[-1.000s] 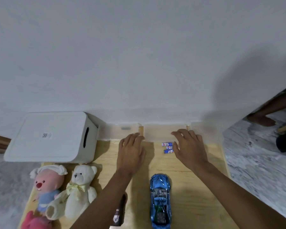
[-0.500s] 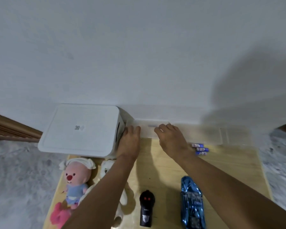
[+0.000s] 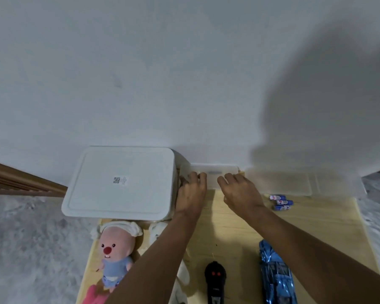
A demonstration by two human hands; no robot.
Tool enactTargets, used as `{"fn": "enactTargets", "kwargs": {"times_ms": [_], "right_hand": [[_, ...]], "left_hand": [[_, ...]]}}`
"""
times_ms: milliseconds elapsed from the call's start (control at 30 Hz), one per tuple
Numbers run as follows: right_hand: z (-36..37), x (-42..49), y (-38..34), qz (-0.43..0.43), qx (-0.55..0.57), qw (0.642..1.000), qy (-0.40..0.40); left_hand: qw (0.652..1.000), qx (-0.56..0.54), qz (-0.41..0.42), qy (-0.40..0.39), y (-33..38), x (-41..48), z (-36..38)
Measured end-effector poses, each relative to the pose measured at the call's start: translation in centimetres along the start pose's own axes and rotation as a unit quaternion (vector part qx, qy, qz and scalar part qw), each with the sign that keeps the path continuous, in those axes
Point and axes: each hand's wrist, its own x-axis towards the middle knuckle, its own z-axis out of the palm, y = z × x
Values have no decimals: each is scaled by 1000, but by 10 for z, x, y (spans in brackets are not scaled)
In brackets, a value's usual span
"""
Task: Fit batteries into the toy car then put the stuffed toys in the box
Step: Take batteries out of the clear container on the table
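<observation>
My left hand (image 3: 191, 194) and right hand (image 3: 241, 194) are grasping one clear lid (image 3: 211, 168) beside one box (image 3: 119, 183); three batteries (image 3: 281, 202), one car (image 3: 274, 275), one remote (image 3: 215, 279) and two plushies (image 3: 114, 249) are lying nearby.

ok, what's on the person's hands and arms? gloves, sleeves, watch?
Nothing worn that shows. The left hand and right hand are bare: no gloves, no rings visible, no watch or band at either wrist. Left forearm and right forearm are bare to the frame edge; no sleeve in view.

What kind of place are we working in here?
Probably a home room: a pale wooden table against a plain white wall, a pink plush doll in blue, and grey marbled floor.
</observation>
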Motion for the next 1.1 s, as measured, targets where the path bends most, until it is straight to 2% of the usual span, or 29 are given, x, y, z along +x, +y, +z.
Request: {"fn": "enactTargets", "kwargs": {"times_ms": [267,500,600,667,767,867,933,1000,1100], "right_hand": [[-17,1,9,25,56,998,32],[-33,-5,20,72,211,974,44],[-40,-6,28,113,246,958,98],[-40,-3,30,134,247,949,140],[-40,4,28,178,314,920,154],[-39,6,21,224,390,873,189],[-33,0,12,240,408,856,205],[-24,-6,3,223,388,876,180],[-9,-2,-4,173,314,931,70]], "left_hand": [[991,-128,-35,25,-2,-1,14],[976,-193,-35,91,0,1,22],[971,-204,-19,120,-3,-1,26],[960,-250,-2,127,-4,-3,25],[943,-300,10,145,-4,-4,23],[942,-295,7,160,-2,-4,22],[946,-285,4,154,-2,-4,22],[955,-260,-1,146,-3,-2,24],[959,-247,-3,140,-4,-1,27]]}}
